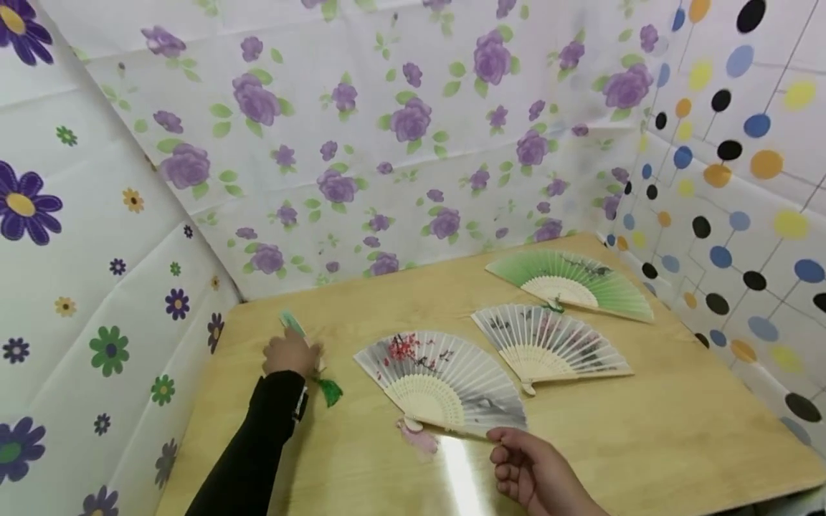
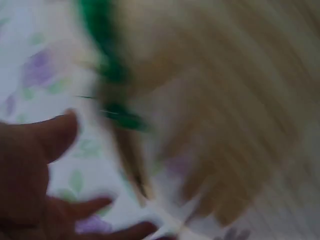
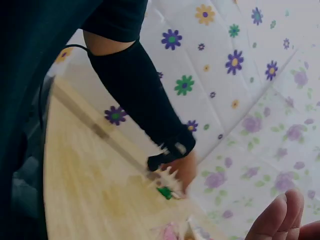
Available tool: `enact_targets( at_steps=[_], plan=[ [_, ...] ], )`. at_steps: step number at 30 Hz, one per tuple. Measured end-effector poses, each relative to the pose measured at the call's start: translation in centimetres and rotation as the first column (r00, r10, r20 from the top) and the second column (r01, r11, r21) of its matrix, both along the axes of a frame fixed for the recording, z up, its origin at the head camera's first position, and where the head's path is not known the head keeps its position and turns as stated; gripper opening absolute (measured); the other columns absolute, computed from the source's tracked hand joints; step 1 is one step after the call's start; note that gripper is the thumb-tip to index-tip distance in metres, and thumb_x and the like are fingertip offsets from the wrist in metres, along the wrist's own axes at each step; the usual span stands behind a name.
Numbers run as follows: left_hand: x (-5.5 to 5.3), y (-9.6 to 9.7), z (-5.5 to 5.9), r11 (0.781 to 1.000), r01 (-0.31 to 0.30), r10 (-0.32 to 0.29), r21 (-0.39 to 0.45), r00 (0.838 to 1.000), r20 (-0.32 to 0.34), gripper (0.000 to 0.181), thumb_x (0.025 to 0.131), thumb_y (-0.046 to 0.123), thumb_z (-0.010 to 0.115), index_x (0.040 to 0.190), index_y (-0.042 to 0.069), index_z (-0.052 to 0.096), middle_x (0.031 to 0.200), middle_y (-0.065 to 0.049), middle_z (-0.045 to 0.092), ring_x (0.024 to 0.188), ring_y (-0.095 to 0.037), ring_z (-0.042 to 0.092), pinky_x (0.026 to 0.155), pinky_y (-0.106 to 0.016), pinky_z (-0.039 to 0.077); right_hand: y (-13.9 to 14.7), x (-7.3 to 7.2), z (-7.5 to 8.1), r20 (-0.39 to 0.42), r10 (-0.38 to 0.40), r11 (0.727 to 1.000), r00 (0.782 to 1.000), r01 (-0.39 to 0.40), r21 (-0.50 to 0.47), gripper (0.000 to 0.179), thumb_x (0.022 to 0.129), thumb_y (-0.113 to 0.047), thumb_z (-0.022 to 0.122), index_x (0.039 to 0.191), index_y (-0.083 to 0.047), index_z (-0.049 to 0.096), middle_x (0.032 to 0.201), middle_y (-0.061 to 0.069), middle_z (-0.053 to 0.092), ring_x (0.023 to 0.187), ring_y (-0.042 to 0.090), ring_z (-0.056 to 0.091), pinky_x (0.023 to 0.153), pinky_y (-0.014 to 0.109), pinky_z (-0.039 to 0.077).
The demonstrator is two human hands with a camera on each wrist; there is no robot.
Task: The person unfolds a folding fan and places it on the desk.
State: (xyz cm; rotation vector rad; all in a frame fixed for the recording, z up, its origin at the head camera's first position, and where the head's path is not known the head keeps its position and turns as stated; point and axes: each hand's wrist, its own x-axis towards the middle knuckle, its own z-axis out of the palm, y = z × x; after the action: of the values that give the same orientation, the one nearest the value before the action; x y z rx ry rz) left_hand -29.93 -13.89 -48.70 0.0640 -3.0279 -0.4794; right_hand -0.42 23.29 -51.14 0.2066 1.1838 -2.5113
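In the head view my left hand (image 1: 290,355) is over a narrow folded fan (image 1: 293,322) with a pale green end and a green tassel (image 1: 331,392). The blurred left wrist view has its thumb and fingers spread around the fan, with gaps between. My right hand (image 1: 532,469) is loosely curled at the lower edge of an open white-and-grey fan (image 1: 452,358) with red blossoms; its fingertips overlap the guard stick, and contact cannot be made out. A pink tassel (image 1: 419,438) lies below that fan's pivot.
Two more spread fans lie toward the back right: a grey-white one (image 1: 548,340) and a green one (image 1: 581,279). They stand on a wooden table (image 1: 361,473). Patterned cloth walls (image 1: 400,179) enclose the back and both sides.
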Motion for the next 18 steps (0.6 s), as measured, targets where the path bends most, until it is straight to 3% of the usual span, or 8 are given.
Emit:
enact_targets(
  at_steps=[3, 8, 11, 13, 14, 16, 17, 18],
  plan=[
    [0.7, -1.4, -1.5, 0.997, 0.022, -0.013, -0.08, 0.994, 0.107, 0.037, 0.097, 0.022, 0.054, 0.114, -0.012, 0.054, 0.103, -0.039, 0.06, 0.089, -0.051, 0.057, 0.065, -0.06, 0.058, -0.7, -0.1, -1.0, -0.012, 0.054, 0.998, 0.998, -0.054, -0.031, 0.022, 0.102, -0.019, 0.045, 0.103, -0.019, 0.067, 0.078, -0.011, 0.067, 0.068, 0.004, 0.06, 0.063, 0.016, 0.056],
    [2.2, -3.4, -1.9, 0.993, 0.034, -0.03, -0.11, 0.999, 0.035, 0.017, 0.09, 0.005, 0.052, 0.093, -0.012, 0.053, 0.084, -0.033, 0.058, 0.073, -0.045, 0.056, 0.051, -0.055, 0.056, -1.5, -0.7, -2.4, 0.022, 0.101, 0.993, 0.995, -0.099, -0.059, 0.02, 0.099, -0.016, 0.047, 0.1, -0.018, 0.067, 0.075, -0.01, 0.066, 0.066, 0.002, 0.061, 0.062, 0.012, 0.055],
    [1.7, -3.3, -1.0, 0.993, 0.106, -0.103, -0.041, 0.992, 0.079, 0.017, 0.085, 0.008, 0.053, 0.084, -0.01, 0.054, 0.075, -0.024, 0.055, 0.065, -0.038, 0.055, 0.048, -0.044, 0.053, -0.8, -1.6, -2.0, 0.005, 0.088, 0.996, 0.996, -0.088, -0.008, 0.019, 0.099, -0.018, 0.048, 0.101, -0.018, 0.067, 0.074, -0.011, 0.065, 0.064, 0.002, 0.06, 0.058, 0.013, 0.053],
    [1.5, -2.9, -0.2, 0.985, 0.154, -0.165, 0.078, 0.973, 0.163, 0.017, 0.082, 0.009, 0.054, 0.085, -0.007, 0.055, 0.073, -0.017, 0.054, 0.061, -0.031, 0.054, 0.047, -0.038, 0.05, -0.2, -2.4, -1.2, -0.034, 0.106, 0.993, 0.994, -0.104, 0.054, 0.017, 0.099, -0.02, 0.049, 0.104, -0.016, 0.065, 0.076, -0.01, 0.065, 0.065, 0.002, 0.059, 0.057, 0.013, 0.054],
    [1.8, -2.6, 0.1, 0.968, 0.166, -0.205, 0.187, 0.956, 0.208, 0.018, 0.083, 0.009, 0.055, 0.087, -0.008, 0.057, 0.073, -0.015, 0.056, 0.061, -0.028, 0.055, 0.047, -0.036, 0.052, 0.2, -2.8, -0.8, -0.053, 0.128, 0.989, 0.99, -0.124, 0.076, 0.017, 0.1, -0.021, 0.05, 0.106, -0.015, 0.065, 0.077, -0.009, 0.066, 0.066, 0.003, 0.059, 0.057, 0.013, 0.055],
    [3.5, -2.8, 0.4, 0.886, 0.164, -0.3, 0.434, 0.916, 0.266, 0.021, 0.087, 0.007, 0.057, 0.095, -0.012, 0.059, 0.075, -0.013, 0.059, 0.061, -0.024, 0.056, 0.048, -0.032, 0.055, 0.2, -3.4, -0.1, -0.093, 0.187, 0.975, 0.978, -0.173, 0.139, 0.019, 0.1, -0.023, 0.052, 0.109, -0.011, 0.064, 0.08, -0.008, 0.067, 0.068, 0.004, 0.061, 0.058, 0.014, 0.057],
    [4.8, -2.5, 0.4, 0.811, 0.121, -0.331, 0.573, 0.902, 0.277, 0.023, 0.089, 0.005, 0.057, 0.103, -0.013, 0.058, 0.079, -0.011, 0.06, 0.064, -0.022, 0.058, 0.051, -0.032, 0.058, 0.3, -3.7, 0.3, -0.112, 0.216, 0.965, 0.97, -0.195, 0.173, 0.021, 0.1, -0.024, 0.053, 0.11, -0.009, 0.064, 0.082, -0.006, 0.069, 0.07, 0.006, 0.062, 0.058, 0.015, 0.058],
    [6.2, -2.1, 0.4, 0.712, 0.066, -0.351, 0.699, 0.896, 0.273, 0.025, 0.091, 0.004, 0.059, 0.111, -0.012, 0.056, 0.084, -0.011, 0.061, 0.068, -0.022, 0.06, 0.055, -0.032, 0.061, 0.2, -4.1, 0.8, -0.136, 0.242, 0.952, 0.961, -0.208, 0.227, 0.022, 0.1, -0.024, 0.054, 0.11, -0.007, 0.064, 0.085, -0.004, 0.069, 0.072, 0.008, 0.063, 0.06, 0.017, 0.059]
  ],
)
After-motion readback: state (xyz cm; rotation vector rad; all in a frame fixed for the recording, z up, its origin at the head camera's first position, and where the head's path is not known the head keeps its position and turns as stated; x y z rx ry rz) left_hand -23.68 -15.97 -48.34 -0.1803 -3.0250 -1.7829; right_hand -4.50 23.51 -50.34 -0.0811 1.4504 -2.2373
